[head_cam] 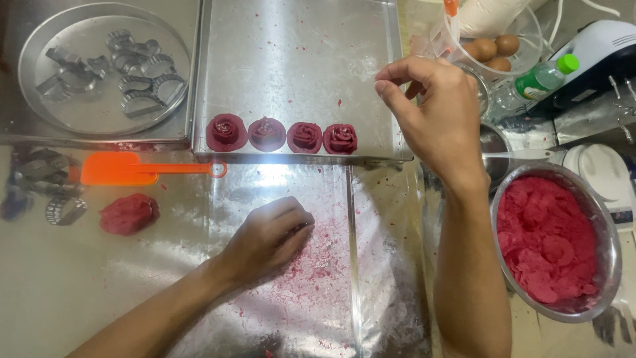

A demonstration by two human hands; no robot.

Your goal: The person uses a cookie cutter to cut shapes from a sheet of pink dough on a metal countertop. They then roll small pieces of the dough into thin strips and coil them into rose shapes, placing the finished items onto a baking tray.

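Note:
Several dark red rose-shaped dough pieces point(283, 134) stand in a row along the near edge of a metal baking tray point(298, 59). My left hand point(268, 237) rests curled on the foil-covered table, its fingertips pressing on red crumbs; whether it holds a bit of dough is hidden. My right hand point(430, 109) hovers raised over the tray's right edge, thumb and fingers pinched together, with nothing visible between them. A steel bowl point(613, 265) full of red dough sits at the right, beside my right forearm.
A lump of red dough point(128, 213) and an orange spatula point(132, 170) lie at the left. A round tin point(40, 113) holds metal cutters. More cutters point(53, 192) lie at far left. Eggs point(493, 50), a green-capped bottle point(540, 79) and a white mixer point(599, 46) crowd the back right.

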